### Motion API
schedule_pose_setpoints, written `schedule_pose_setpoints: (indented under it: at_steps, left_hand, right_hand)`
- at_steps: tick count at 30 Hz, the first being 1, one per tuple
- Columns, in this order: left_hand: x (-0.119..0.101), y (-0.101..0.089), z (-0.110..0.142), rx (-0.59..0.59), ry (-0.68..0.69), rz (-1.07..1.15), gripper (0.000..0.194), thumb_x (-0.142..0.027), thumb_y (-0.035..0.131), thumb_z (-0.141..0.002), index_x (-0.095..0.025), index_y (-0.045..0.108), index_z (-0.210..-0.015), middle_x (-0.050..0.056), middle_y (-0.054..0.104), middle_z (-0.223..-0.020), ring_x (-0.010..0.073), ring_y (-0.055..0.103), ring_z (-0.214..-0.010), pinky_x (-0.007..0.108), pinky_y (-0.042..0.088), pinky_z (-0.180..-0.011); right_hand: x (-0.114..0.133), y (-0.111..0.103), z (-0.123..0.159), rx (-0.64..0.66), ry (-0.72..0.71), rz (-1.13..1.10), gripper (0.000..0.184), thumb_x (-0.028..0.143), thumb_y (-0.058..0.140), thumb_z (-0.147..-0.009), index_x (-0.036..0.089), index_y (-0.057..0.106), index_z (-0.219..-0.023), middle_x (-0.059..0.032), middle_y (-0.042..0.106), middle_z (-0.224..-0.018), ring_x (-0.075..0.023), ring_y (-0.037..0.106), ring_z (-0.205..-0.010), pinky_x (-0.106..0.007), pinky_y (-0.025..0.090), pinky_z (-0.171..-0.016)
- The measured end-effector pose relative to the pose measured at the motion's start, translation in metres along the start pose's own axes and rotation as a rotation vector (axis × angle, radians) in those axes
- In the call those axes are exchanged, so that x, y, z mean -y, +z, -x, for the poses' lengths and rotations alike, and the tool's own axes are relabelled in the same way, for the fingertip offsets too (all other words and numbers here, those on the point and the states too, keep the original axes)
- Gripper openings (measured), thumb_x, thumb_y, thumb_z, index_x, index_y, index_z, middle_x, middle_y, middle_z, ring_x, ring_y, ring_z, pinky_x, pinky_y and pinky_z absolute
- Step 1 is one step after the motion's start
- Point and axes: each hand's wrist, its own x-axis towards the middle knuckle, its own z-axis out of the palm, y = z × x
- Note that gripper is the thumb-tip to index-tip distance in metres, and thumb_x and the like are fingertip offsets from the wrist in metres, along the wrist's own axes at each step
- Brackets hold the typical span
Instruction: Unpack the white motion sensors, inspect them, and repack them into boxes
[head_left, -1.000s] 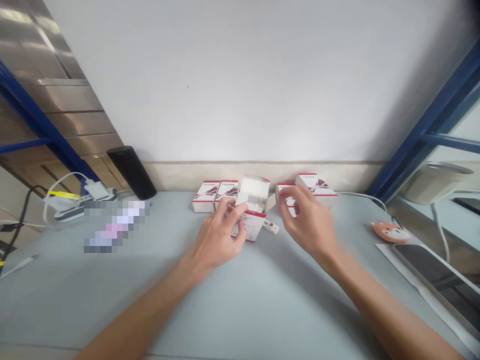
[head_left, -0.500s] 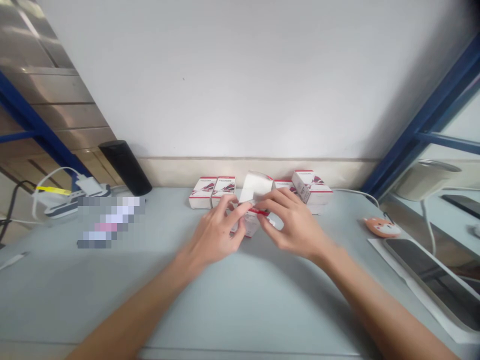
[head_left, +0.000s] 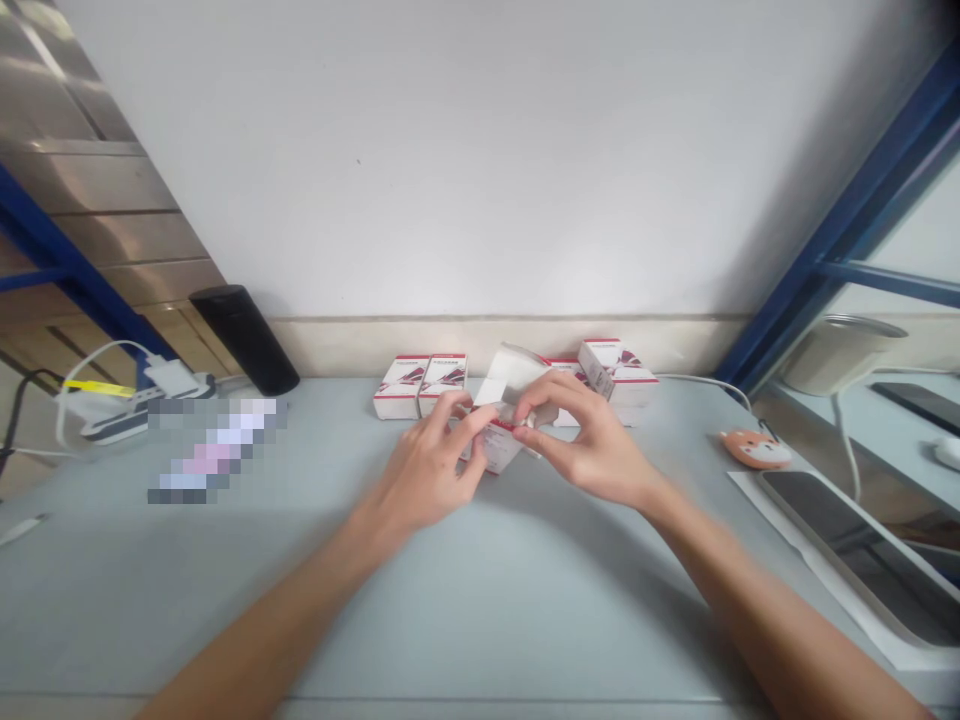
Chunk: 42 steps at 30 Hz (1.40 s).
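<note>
My left hand (head_left: 427, 465) grips a small white carton with red trim (head_left: 496, 447), whose white lid flap (head_left: 510, 372) stands open upward. My right hand (head_left: 585, 440) is at the carton's top, its thumb and fingers pinched on a small white part (head_left: 531, 420) by the opening. The fingers hide most of that part. Behind my hands stand two matching white-and-red boxes (head_left: 420, 387) on the left, with more of them (head_left: 616, 372) on the right.
The pale grey table (head_left: 315, 600) meets a white wall behind. To the left are a black cylinder (head_left: 244, 340), a power strip with white cables (head_left: 112, 420) and a pixelated patch (head_left: 214, 450). To the right are a fox-shaped mouse (head_left: 756, 449) and a dark tablet (head_left: 847, 555).
My right hand has moved in from the right boxes to the carton's opening and closed its fingers there. The small white part no longer lies on the table. The view has shifted slightly.
</note>
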Motion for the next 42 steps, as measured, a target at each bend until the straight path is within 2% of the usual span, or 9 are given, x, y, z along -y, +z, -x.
schedule_pose_setpoints:
  at_steps: [4, 8, 11, 17, 23, 29, 33, 36, 42]
  left_hand:
    - [0.000, -0.001, -0.001, 0.001, -0.024, -0.006, 0.039, -0.016, 0.057, -0.098, -0.029, 0.052, -0.135, 0.008, 0.062, -0.127, 0.0165, 0.072, -0.090, 0.023, 0.053, -0.062]
    - [0.000, -0.002, -0.002, 0.030, -0.115, -0.007, 0.037, -0.017, 0.054, -0.099, -0.029, 0.049, -0.134, 0.007, 0.061, -0.129, 0.0132, 0.068, -0.078, 0.024, 0.051, -0.059]
    - [0.000, -0.002, -0.001, 0.066, -0.192, 0.018, 0.037, -0.018, 0.053, -0.098, -0.029, 0.048, -0.133, 0.007, 0.061, -0.129, 0.0149, 0.068, -0.081, 0.026, 0.052, -0.062]
    - [0.001, -0.002, -0.002, 0.116, -0.308, 0.067, 0.037, -0.018, 0.053, -0.096, -0.027, 0.049, -0.132, 0.007, 0.060, -0.128, 0.0177, 0.068, -0.087, 0.027, 0.052, -0.063]
    - [0.003, -0.001, -0.003, 0.131, -0.326, 0.104, 0.036, -0.019, 0.052, -0.098, -0.026, 0.049, -0.133, 0.008, 0.060, -0.126, 0.0200, 0.068, -0.093, 0.030, 0.055, -0.070]
    - [0.002, -0.001, -0.001, 0.111, -0.294, 0.076, 0.039, -0.019, 0.053, -0.098, -0.028, 0.049, -0.135, 0.008, 0.060, -0.132, 0.0187, 0.069, -0.093, 0.026, 0.050, -0.061]
    - [0.000, 0.000, 0.001, 0.050, -0.174, -0.007, 0.038, -0.020, 0.055, -0.099, -0.030, 0.050, -0.135, 0.007, 0.060, -0.130, 0.0120, 0.063, -0.072, 0.024, 0.047, -0.056]
    - [-0.004, -0.001, 0.001, 0.028, -0.087, -0.001, 0.040, -0.019, 0.055, -0.100, -0.031, 0.051, -0.138, 0.007, 0.061, -0.127, 0.0131, 0.068, -0.080, 0.024, 0.053, -0.062]
    - [-0.008, -0.004, -0.002, -0.007, 0.000, 0.013, 0.043, -0.015, 0.057, -0.099, -0.031, 0.055, -0.139, 0.006, 0.063, -0.123, 0.0167, 0.073, -0.099, 0.024, 0.060, -0.070]
  right_hand:
    - [-0.001, -0.004, -0.002, -0.130, 0.017, -0.041, 0.003, 0.026, 0.070, -0.098, 0.026, 0.067, -0.097, -0.0037, 0.068, -0.099, -0.0206, 0.064, -0.095, -0.036, 0.055, -0.085]
    - [-0.016, -0.015, -0.002, -0.264, 0.029, 0.234, 0.005, 0.025, 0.067, -0.099, 0.027, 0.069, -0.104, -0.0053, 0.069, -0.110, -0.0220, 0.067, -0.098, -0.036, 0.055, -0.082]
    - [-0.029, -0.020, 0.002, -0.117, 0.152, 0.472, 0.013, 0.023, 0.062, -0.100, 0.028, 0.070, -0.108, -0.0052, 0.069, -0.117, -0.0203, 0.068, -0.087, -0.035, 0.051, -0.073]
    - [-0.038, -0.011, 0.011, 0.375, 0.362, 0.581, 0.027, 0.016, 0.057, -0.098, 0.029, 0.072, -0.116, -0.0060, 0.074, -0.117, -0.0230, 0.071, -0.088, -0.033, 0.046, -0.072]
    - [-0.040, -0.006, 0.018, 0.530, 0.392, 0.614, 0.037, 0.011, 0.058, -0.094, 0.028, 0.073, -0.123, -0.0086, 0.076, -0.108, -0.0247, 0.072, -0.085, -0.031, 0.043, -0.070]
    - [-0.044, -0.003, 0.017, 0.353, 0.286, 0.625, 0.034, 0.022, 0.055, -0.102, 0.031, 0.067, -0.132, -0.0064, 0.073, -0.123, -0.0222, 0.072, -0.081, -0.033, 0.046, -0.067]
    - [-0.030, -0.001, 0.009, -0.086, 0.043, 0.553, 0.028, 0.021, 0.054, -0.103, 0.029, 0.065, -0.127, -0.0065, 0.071, -0.121, -0.0185, 0.069, -0.078, -0.033, 0.051, -0.066]
    - [-0.014, -0.003, 0.004, -0.383, -0.161, 0.469, 0.024, 0.015, 0.058, -0.099, 0.027, 0.066, -0.117, -0.0067, 0.070, -0.110, -0.0193, 0.067, -0.082, -0.035, 0.054, -0.071]
    - [-0.004, 0.000, 0.005, -0.276, -0.270, 0.613, 0.031, 0.009, 0.064, -0.088, 0.027, 0.071, -0.112, -0.0101, 0.066, -0.120, -0.0283, 0.063, -0.103, -0.045, 0.056, -0.086]
